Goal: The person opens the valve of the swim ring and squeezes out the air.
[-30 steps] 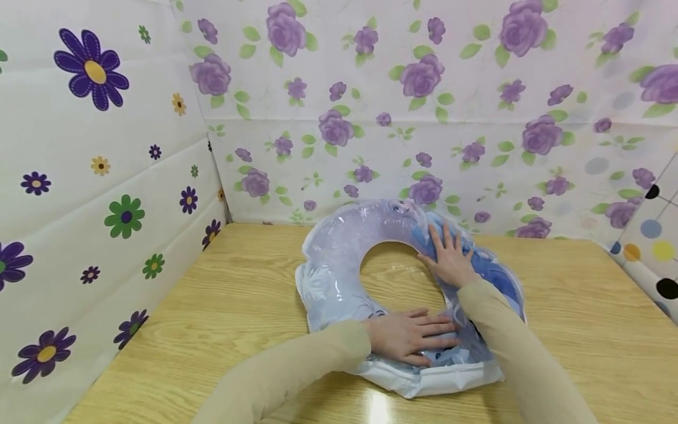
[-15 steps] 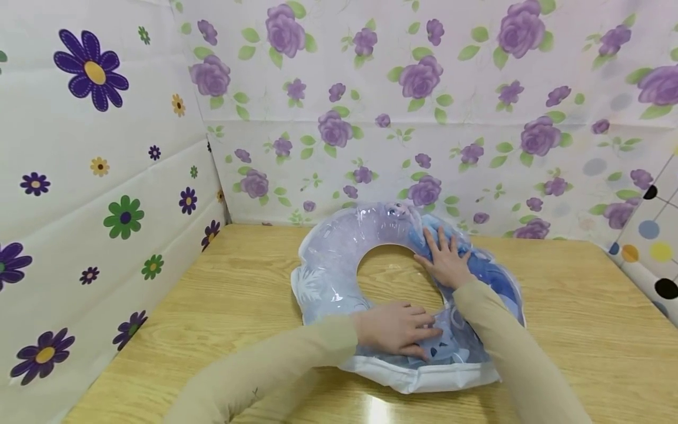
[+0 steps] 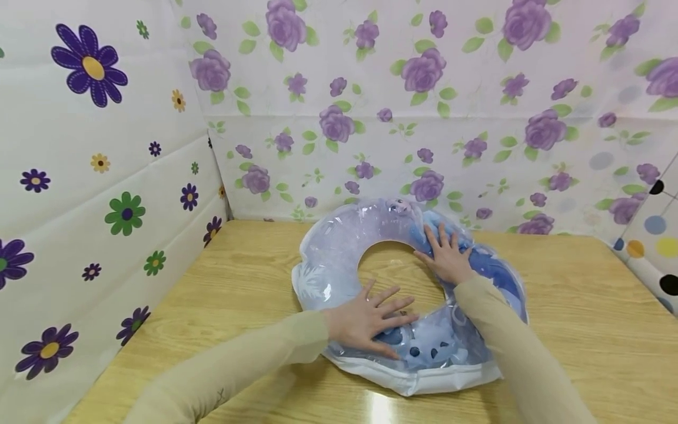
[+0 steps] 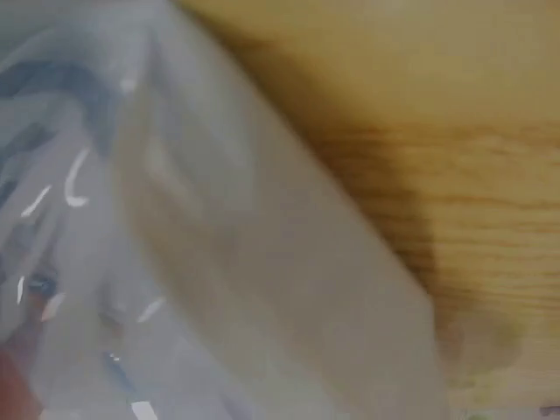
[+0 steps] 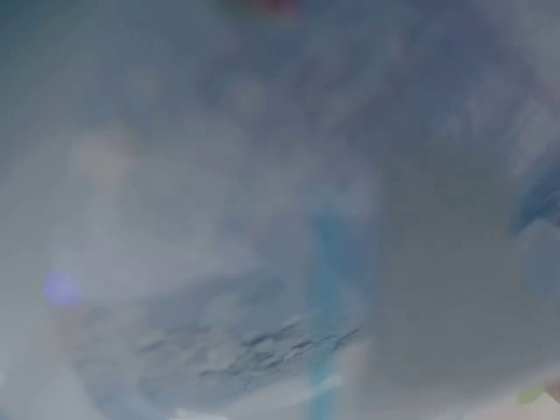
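Note:
A partly inflated swim ring (image 3: 333, 247) with pale purple and blue printing lies flat in the head view, its near edge a white crumpled rim. My left hand (image 3: 368, 321) rests with spread fingers on its near left part, fingertips reaching toward the centre hole. On the ring's right side, my right hand (image 3: 447, 256) lies with fingers splayed over the blue print. Close up in the left wrist view are the ring's shiny film and pale edge (image 4: 289, 289). The right wrist view is blurred, filled by the ring's bluish surface (image 5: 219, 219).
The ring lies on a wood-grain table (image 3: 238, 277). Behind it hangs a curtain with purple roses (image 3: 339, 123), close to the ring's far edge. A daisy-printed sheet (image 3: 124, 212) borders the left, and a dotted sheet (image 3: 654, 247) the right.
My left hand has slid left across the near part of the ring and spread its fingers, uncovering a printed face there. The right hand stays on the ring's right side.

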A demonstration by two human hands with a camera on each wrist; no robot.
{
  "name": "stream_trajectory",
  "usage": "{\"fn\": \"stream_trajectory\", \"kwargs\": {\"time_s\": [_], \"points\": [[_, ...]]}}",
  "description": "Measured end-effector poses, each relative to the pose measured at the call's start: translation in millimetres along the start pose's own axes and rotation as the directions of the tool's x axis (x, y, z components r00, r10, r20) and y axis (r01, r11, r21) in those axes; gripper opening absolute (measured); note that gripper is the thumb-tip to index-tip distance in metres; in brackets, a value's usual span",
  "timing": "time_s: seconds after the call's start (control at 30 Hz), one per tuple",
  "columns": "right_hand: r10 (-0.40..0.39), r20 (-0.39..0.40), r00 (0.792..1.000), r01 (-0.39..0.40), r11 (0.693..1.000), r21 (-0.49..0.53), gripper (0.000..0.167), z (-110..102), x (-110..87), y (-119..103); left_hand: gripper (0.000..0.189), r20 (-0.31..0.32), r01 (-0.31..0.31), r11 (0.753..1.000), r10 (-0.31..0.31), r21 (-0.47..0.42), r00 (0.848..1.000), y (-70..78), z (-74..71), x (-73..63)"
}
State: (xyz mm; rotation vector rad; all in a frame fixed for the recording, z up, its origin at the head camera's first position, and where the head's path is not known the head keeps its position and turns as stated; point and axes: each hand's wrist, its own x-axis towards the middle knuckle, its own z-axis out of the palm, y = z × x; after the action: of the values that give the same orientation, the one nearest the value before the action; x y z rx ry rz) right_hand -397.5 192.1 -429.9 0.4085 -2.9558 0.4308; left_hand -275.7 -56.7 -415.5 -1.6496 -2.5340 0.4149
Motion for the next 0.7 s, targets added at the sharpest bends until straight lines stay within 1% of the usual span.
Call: {"fn": "stream_trajectory", "kwargs": {"time_s": [0.07,0.13,0.3,0.4,0.7], "points": [[0.001,0.022,1.000,-0.001,1.000,-0.004,0.078,0.5,-0.3,0.6,0.081,-0.018,-0.015,0.999,0.016,0.046,1.000,-0.3,6.1,1.9],[-0.001,0.032,1.000,0.001,1.000,-0.001,0.080,0.8,-0.5,1.0,0.080,-0.033,-0.022,0.998,0.024,0.057,0.999,-0.6,11.4,3.7],[0.002,0.046,0.999,-0.002,1.000,-0.009,0.085,0.0,-0.6,-0.2,0.079,-0.062,-0.019,0.999,0.021,0.029,0.998,-0.6,21.1,6.2],[0.002,0.064,0.998,0.000,1.000,-0.017,0.086,-1.2,-0.9,-1.8,0.077,-0.069,-0.014,1.000,0.015,0.013,0.997,-0.4,25.0,6.9],[0.002,0.126,0.992,0.000,1.000,-0.019,0.084,0.2,-1.4,-3.8,0.072,-0.086,-0.010,1.000,0.009,-0.007,0.996,-1.0,30.6,7.6]]}}
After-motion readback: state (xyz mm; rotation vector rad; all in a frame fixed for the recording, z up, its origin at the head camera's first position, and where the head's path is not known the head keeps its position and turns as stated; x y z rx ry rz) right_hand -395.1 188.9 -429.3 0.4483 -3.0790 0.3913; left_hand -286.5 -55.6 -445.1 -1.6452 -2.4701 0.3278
